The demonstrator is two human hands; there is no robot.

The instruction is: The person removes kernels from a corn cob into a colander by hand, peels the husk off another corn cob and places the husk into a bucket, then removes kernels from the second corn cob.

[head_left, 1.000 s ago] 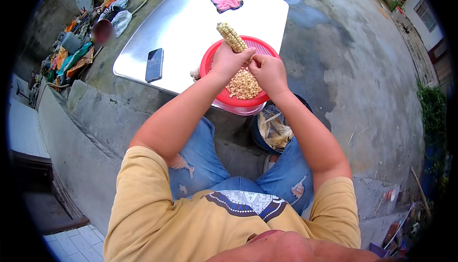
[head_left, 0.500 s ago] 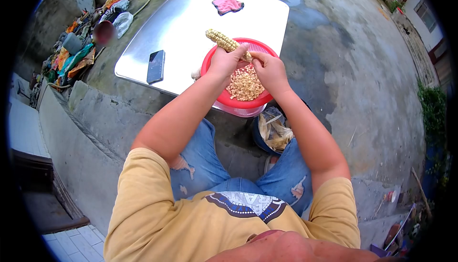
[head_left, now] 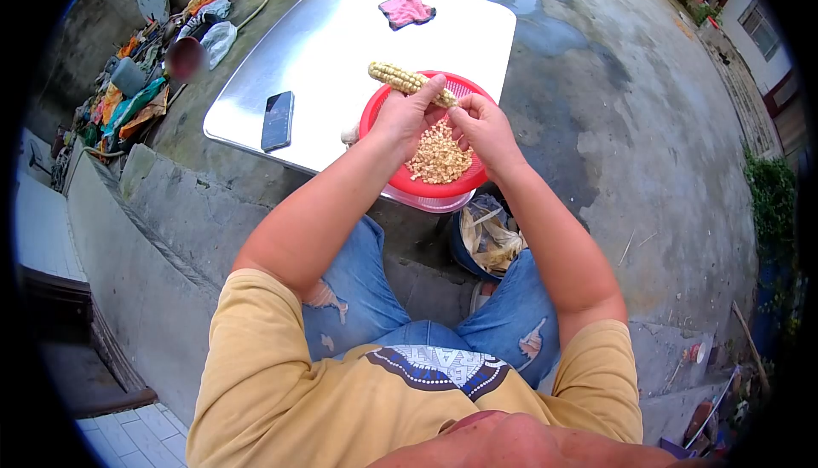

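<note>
Swung flatter than a second ago, the cob (head_left: 397,78) now slants across the far side of the basket (head_left: 369,117), its free end further left and a little nearer. Its long axis runs from that far-left tip down to the near-right end, which sits between the two hands. Kernels line the part of the cob that shows.

The left hand (head_left: 400,120) is wrapped about the cob, thumb along the top, and leaves the far-left length bare. The right hand (head_left: 487,131) is the nearer to the cob's right end: its thumb and forefinger pinch there, the other fingers curled below. How hard they press I cannot tell.

Loose kernels (head_left: 440,159) lie heaped in the basket, below the hands. The basket stands at the near right of the bench (head_left: 319,54), with a phone (head_left: 277,120) to its left and a pink cloth (head_left: 407,9) beyond. Husks (head_left: 492,242) fill a bucket (head_left: 460,252) at the near right, by the knee.
</note>
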